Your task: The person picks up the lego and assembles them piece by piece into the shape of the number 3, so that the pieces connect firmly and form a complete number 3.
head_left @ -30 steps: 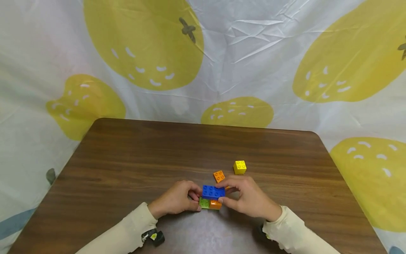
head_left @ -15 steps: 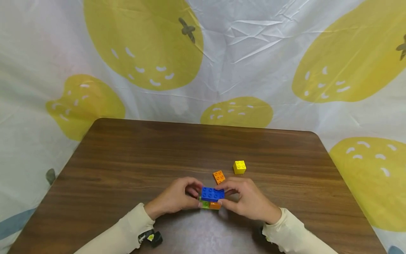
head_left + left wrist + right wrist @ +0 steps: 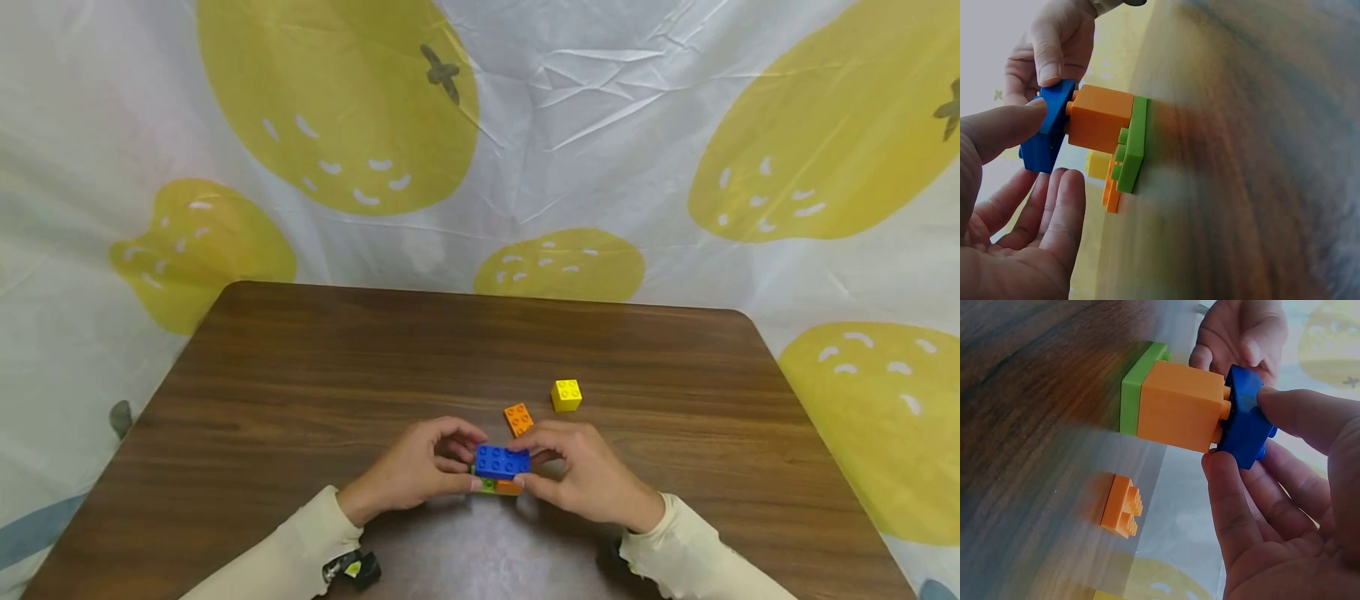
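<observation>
A blue eight-stud toy brick (image 3: pixel 501 461) lies slightly tilted on the studs of a taller orange block (image 3: pixel 1100 119), with studs showing between them. That block stands on one end of a flat green toy brick (image 3: pixel 1137 147) on the table. My right hand (image 3: pixel 581 471) pinches the blue brick at its right end between thumb and fingers. Around the other end is my left hand (image 3: pixel 412 467), its thumb at the brick's near side and its loosely bent fingers a little apart from it. Whether the left thumb presses is unclear.
A flat orange brick (image 3: pixel 518 419) rests on the table just behind the stack. Farther back and to the right sits a yellow four-stud block (image 3: pixel 566 396). The brown table (image 3: pixel 337 358) ends at a fruit-printed cloth (image 3: pixel 420 250).
The blue brick has come slightly down and nearer over the stack, covering more of the green brick and orange block. My left hand has shifted from the green brick up beside the blue one.
</observation>
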The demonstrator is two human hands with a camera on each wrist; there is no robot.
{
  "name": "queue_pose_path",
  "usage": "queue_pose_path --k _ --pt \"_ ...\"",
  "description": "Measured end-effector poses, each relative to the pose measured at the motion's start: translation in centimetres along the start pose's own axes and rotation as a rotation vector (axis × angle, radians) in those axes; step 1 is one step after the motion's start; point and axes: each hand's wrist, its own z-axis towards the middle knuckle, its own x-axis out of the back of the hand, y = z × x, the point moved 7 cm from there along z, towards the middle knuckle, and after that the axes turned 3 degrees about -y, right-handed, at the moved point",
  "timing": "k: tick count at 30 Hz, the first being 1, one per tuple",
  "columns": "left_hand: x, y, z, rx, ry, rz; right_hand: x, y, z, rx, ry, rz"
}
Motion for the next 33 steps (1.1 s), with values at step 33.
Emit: queue_pose_path --k 33 --pt "0.17 -0.23 -0.28 -0.011 0.030 0.001 -0.56 0.25 0.06 -0.048 0.002 0.042"
